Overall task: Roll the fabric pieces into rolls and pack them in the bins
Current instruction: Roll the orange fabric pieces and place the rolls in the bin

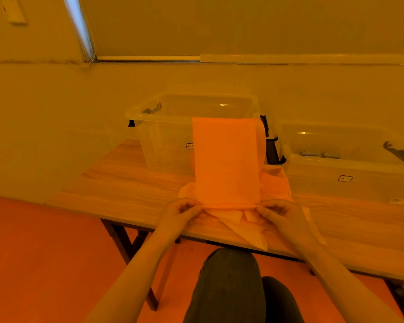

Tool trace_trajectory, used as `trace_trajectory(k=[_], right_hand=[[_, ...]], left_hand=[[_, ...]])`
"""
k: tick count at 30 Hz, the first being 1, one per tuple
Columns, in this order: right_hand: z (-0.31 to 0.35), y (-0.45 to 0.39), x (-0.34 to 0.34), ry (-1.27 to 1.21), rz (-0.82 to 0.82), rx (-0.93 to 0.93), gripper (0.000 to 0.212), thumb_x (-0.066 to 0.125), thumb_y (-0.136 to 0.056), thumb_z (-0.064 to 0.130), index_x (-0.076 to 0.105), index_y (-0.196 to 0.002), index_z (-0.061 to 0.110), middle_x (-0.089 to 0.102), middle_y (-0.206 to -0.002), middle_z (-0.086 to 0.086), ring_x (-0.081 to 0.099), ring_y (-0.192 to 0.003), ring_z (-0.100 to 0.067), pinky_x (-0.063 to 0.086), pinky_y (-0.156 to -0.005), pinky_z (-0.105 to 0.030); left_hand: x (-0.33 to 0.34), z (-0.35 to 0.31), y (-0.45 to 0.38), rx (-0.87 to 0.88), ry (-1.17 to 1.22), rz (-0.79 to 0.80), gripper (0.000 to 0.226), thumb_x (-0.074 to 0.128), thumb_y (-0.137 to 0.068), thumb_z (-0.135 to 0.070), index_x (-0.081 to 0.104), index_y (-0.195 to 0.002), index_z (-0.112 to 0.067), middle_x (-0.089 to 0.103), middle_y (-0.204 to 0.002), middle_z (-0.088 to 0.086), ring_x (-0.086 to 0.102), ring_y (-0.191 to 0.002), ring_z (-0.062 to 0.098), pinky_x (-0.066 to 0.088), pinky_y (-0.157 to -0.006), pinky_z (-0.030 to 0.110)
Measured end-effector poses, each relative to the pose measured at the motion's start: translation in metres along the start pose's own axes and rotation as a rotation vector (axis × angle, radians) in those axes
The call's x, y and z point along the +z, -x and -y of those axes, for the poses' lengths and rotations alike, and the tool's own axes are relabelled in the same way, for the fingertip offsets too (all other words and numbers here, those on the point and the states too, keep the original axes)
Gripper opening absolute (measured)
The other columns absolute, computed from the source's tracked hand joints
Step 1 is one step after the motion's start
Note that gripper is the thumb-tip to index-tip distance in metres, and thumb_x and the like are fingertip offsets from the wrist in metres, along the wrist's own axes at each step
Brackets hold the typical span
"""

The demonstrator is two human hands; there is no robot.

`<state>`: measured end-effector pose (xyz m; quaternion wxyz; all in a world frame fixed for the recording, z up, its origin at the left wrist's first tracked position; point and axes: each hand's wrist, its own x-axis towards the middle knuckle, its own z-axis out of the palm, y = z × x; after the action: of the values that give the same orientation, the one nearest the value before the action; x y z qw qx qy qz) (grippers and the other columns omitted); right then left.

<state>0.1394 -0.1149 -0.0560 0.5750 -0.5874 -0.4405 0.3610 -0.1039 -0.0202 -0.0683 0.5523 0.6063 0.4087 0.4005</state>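
A person's left hand (181, 209) and right hand (274, 209) pinch the near edge of a long orange fabric strip (226, 159), draped from a clear plastic bin (163, 117) onto the wooden table (131, 183), apparently to begin rolling it.

Single view, head-worn, wide-angle. Looks forward and down from above the seated person's lap, facing the table (131, 190) edge and the wall behind it. Near field: both forearms enter from the bottom, the knee sits at bottom centre. Mid field: two bins (163, 141) on the table. Frame tilted, the table edge falling toward the right. No second view to share.
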Motion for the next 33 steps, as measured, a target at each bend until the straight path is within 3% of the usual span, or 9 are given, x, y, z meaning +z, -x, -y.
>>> trace_trajectory(k=[4,9,13,17,19,22,26,30,33], right_hand=[[0.007,0.001,-0.001,0.02,0.012,-0.038,0.014,0.067,-0.083,0.01,0.068,-0.097,0.008,0.071,-0.083,-0.012,0.069,-0.077,-0.023,0.057,-0.065,-0.024],[0.011,0.0,0.0,0.123,0.084,-0.079,0.018,0.062,-0.088,0.013,0.056,-0.105,0.016,0.061,-0.082,-0.011,0.064,-0.066,-0.026,0.056,-0.054,-0.041],[0.014,-0.002,0.003,0.176,0.119,-0.082,0.008,0.056,-0.092,0.011,0.061,-0.098,0.014,0.062,-0.091,-0.008,0.062,-0.061,-0.017,0.055,-0.051,-0.031],[0.01,-0.002,0.005,0.14,0.099,-0.039,0.015,0.064,-0.087,0.012,0.067,-0.101,0.018,0.068,-0.091,-0.003,0.066,-0.07,-0.016,0.055,-0.053,-0.027],[0.006,-0.002,0.006,0.085,0.082,-0.007,0.022,0.068,-0.082,0.008,0.067,-0.102,0.017,0.07,-0.087,-0.006,0.067,-0.068,-0.017,0.055,-0.053,-0.026],[0.002,-0.004,0.005,0.012,0.018,-0.012,0.019,0.066,-0.083,0.007,0.07,-0.101,0.014,0.069,-0.089,-0.013,0.064,-0.062,-0.013,0.052,-0.049,-0.023],[-0.004,-0.006,0.002,-0.014,-0.006,-0.021,0.014,0.066,-0.083,0.014,0.074,-0.094,0.019,0.073,-0.092,-0.001,0.067,-0.076,-0.009,0.052,-0.063,-0.024],[-0.006,-0.007,0.0,-0.038,0.004,-0.045,0.013,0.066,-0.083,0.012,0.074,-0.093,0.015,0.073,-0.092,0.0,0.068,-0.087,-0.015,0.054,-0.074,-0.025],[-0.006,-0.007,0.0,-0.038,0.025,-0.059,0.013,0.065,-0.084,0.013,0.074,-0.093,0.014,0.073,-0.094,0.0,0.067,-0.09,-0.015,0.053,-0.077,-0.028]], left_hand=[[0.002,-0.001,-0.001,0.002,0.008,-0.019,0.008,0.064,-0.088,-0.011,0.07,-0.084,-0.015,0.072,-0.079,0.002,0.068,-0.074,0.017,0.055,-0.073,0.03],[0.002,-0.001,-0.001,0.017,-0.023,-0.027,0.006,0.064,-0.088,-0.013,0.068,-0.091,-0.015,0.073,-0.08,0.005,0.068,-0.073,0.018,0.055,-0.074,0.037],[0.0,0.001,0.0,0.06,-0.058,-0.046,0.011,0.064,-0.088,-0.019,0.058,-0.097,-0.017,0.071,-0.076,0.006,0.069,-0.076,0.028,0.053,-0.074,0.044],[0.0,0.001,-0.002,0.049,-0.061,-0.032,0.005,0.061,-0.09,-0.014,0.063,-0.094,-0.017,0.07,-0.079,0.004,0.069,-0.073,0.019,0.057,-0.069,0.034],[0.002,0.0,-0.002,0.034,-0.03,-0.02,0.008,0.061,-0.089,-0.01,0.067,-0.093,-0.015,0.07,-0.081,0.004,0.068,-0.07,0.014,0.055,-0.065,0.026],[0.001,0.0,-0.002,0.014,-0.028,-0.002,0.013,0.066,-0.085,-0.008,0.069,-0.093,-0.018,0.071,-0.086,0.007,0.068,-0.072,0.014,0.056,-0.069,0.026],[0.001,0.001,-0.001,0.021,-0.04,0.007,0.016,0.068,-0.083,-0.007,0.07,-0.094,-0.019,0.072,-0.087,0.005,0.068,-0.076,0.014,0.055,-0.07,0.024],[0.004,-0.001,-0.001,0.023,-0.008,-0.003,0.009,0.063,-0.087,-0.007,0.069,-0.094,-0.011,0.072,-0.078,0.002,0.068,-0.068,0.013,0.055,-0.064,0.022],[0.002,-0.001,-0.002,0.023,-0.061,-0.003,0.008,0.064,-0.088,-0.014,0.071,-0.092,-0.016,0.073,-0.082,0.0,0.069,-0.076,0.015,0.056,-0.07,0.026]])
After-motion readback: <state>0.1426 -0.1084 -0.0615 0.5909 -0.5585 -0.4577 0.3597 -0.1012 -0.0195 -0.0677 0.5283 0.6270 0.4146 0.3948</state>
